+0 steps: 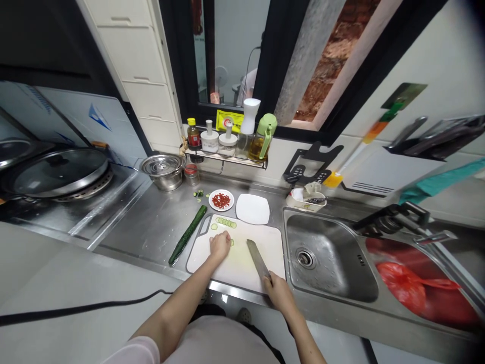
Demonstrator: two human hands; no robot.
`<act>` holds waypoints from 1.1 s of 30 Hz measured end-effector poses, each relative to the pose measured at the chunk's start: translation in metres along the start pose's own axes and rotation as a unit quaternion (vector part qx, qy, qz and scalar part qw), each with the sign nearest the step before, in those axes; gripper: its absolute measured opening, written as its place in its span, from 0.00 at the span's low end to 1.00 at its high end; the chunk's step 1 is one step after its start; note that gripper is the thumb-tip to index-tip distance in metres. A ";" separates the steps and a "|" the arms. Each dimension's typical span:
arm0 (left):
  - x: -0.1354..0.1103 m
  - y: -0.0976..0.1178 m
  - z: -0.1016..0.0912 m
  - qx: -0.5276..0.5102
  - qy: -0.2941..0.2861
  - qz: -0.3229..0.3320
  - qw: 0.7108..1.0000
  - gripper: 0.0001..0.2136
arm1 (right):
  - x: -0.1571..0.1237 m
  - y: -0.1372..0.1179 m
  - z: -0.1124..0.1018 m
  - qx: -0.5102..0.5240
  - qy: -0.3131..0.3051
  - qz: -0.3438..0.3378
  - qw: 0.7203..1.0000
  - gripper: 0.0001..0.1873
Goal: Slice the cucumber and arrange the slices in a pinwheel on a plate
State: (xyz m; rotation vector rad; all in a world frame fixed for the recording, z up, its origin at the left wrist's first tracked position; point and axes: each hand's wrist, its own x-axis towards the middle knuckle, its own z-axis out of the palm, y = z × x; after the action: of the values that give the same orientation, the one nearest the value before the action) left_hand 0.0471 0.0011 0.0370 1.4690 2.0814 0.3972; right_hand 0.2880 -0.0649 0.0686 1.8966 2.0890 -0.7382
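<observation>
My right hand (278, 292) wraps the handle of a kitchen knife (257, 257) over the white cutting board (238, 277). My left hand (220, 245) curls beside a cucumber slice (232, 243); whether it pinches anything, I cannot tell. A long cucumber (188, 235) lies left of the board. The yellow packet (223, 121) bears print too small to read.
</observation>
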 end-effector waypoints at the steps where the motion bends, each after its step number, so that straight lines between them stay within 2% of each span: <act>1: 0.001 -0.002 -0.001 -0.014 0.002 -0.012 1.000 0.02 | 0.001 0.001 0.000 0.001 0.007 0.006 1.000 0.21; 5: 0.007 -0.018 -0.012 -0.053 0.050 -0.069 0.995 0.03 | 0.006 -0.001 -0.001 0.007 0.027 0.026 0.999 0.23; 10: 0.019 -0.039 -0.028 -0.057 0.097 -0.114 0.987 0.06 | 0.010 -0.004 -0.002 0.012 0.011 0.030 0.999 0.21; 16: 0.030 -0.046 -0.034 -0.015 0.105 -0.112 0.988 0.06 | 0.014 0.000 0.003 0.020 0.023 0.030 0.999 0.19; 22: 0.030 -0.048 -0.033 0.061 0.133 -0.097 0.985 0.08 | 0.015 0.000 0.004 0.020 0.022 0.030 0.999 0.18; 27: 0.031 -0.038 -0.027 0.054 0.142 -0.075 0.985 0.11 | 0.013 -0.008 -0.005 0.025 0.002 0.042 0.999 0.18; 33: 0.045 -0.001 -0.010 0.064 0.094 0.032 0.993 0.14 | 0.011 -0.013 -0.011 0.024 -0.012 0.045 0.999 0.18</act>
State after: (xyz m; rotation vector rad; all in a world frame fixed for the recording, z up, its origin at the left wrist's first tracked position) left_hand 0.0297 0.0434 0.0321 1.6312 2.2479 0.4483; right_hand 0.2753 -0.0506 0.0751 1.9821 1.9752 -0.7941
